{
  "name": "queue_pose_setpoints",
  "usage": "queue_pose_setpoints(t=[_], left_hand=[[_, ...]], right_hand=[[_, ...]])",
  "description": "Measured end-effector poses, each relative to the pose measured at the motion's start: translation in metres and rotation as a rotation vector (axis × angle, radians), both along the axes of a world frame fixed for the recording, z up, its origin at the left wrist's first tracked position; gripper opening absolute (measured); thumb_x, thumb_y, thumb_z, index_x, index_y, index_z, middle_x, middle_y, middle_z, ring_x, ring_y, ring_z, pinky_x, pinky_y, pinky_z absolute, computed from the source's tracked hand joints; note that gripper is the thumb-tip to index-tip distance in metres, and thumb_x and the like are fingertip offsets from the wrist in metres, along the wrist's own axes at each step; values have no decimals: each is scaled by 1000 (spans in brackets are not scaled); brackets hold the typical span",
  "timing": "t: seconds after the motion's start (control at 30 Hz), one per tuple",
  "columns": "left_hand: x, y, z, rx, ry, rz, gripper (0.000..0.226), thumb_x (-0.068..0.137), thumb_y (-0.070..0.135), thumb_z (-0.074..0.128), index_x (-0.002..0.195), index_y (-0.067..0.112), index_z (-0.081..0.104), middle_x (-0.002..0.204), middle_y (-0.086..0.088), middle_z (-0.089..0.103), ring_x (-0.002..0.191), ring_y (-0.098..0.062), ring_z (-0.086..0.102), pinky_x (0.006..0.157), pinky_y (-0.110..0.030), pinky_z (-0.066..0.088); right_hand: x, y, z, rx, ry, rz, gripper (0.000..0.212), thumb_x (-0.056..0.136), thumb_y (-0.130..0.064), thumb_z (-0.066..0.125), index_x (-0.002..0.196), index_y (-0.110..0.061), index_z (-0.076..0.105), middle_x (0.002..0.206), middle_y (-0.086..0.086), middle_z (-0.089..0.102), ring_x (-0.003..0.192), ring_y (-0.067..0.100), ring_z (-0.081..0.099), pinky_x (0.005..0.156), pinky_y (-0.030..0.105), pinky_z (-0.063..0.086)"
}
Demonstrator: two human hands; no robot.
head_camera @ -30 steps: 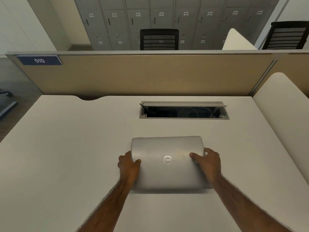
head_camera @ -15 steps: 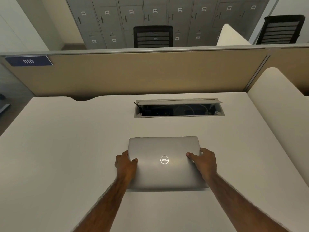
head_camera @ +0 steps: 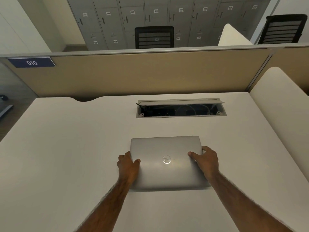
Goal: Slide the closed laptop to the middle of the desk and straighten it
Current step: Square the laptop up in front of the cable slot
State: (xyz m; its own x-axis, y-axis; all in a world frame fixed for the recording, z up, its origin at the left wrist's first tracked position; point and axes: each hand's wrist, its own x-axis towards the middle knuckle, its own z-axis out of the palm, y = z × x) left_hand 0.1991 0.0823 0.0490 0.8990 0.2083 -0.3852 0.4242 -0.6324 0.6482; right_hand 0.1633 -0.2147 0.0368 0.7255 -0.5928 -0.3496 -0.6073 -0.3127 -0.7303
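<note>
Laptop (head_camera: 167,162): closed, silver, flat on the desk (head_camera: 66,148), about midway between its side edges, nearer the front edge. Left hand (head_camera: 127,165) clasps its left edge, thumb on the lid; right hand (head_camera: 206,162) clasps its right edge likewise. Advice: press evenly, keeping its far edge parallel to the desk's back edge. Cable well (head_camera: 181,108), toward the back edge: flap raised, holding cables.

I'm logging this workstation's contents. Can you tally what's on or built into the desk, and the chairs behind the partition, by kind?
Closed laptops: 1, the silver laptop, gripped by the left hand and right hand
Cable boxes: 1, the open cable box set in the desk
Black chairs: 2
Total: 4
</note>
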Motion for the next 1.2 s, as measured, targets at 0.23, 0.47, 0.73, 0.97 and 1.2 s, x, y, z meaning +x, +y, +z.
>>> queue_pose_setpoints(t=[0.23, 0.47, 0.73, 0.97, 1.2], left_hand=[[-4, 1, -2, 20, -23, -47, 43, 91, 26, 59, 131, 9, 50, 126, -14, 46, 126, -37, 41, 103, -45, 38], [-2, 4, -1, 11, -31, -62, 45, 90, 25, 61, 131, 10, 52, 125, -14, 47, 124, -36, 43, 102, -43, 38], [-1, 9, -2, -10, -38, -90, 44, 89, 25, 63, 130, 12, 54, 115, -8, 46, 122, -37, 47, 103, -42, 40], [0, 12, -4, -19, -74, -94, 43, 88, 25, 64, 129, 15, 56, 108, -3, 43, 117, -36, 51, 104, -42, 42], [2, 11, -6, -14, -58, -90, 43, 88, 25, 64, 129, 13, 56, 121, -15, 50, 119, -38, 50, 105, -43, 42]], right_hand=[[1, -2, -4, 13, 19, 15, 76, 68, -50, 84, 131, -13, 63, 126, 14, 65, 115, 36, 64, 99, 50, 55], [-2, 0, -6, 0, 19, 12, 81, 68, -54, 83, 134, -13, 61, 127, 14, 64, 116, 36, 64, 99, 51, 55], [-2, 0, -6, -7, 14, 22, 79, 71, -51, 84, 135, -11, 60, 129, 15, 63, 118, 37, 63, 102, 51, 53], [-2, 1, -4, -9, 8, 20, 75, 71, -51, 84, 131, -11, 62, 126, 15, 64, 116, 36, 63, 100, 51, 54], [-2, 1, -3, -5, 1, 12, 69, 70, -48, 85, 126, -11, 65, 123, 14, 66, 112, 35, 65, 98, 51, 55]])
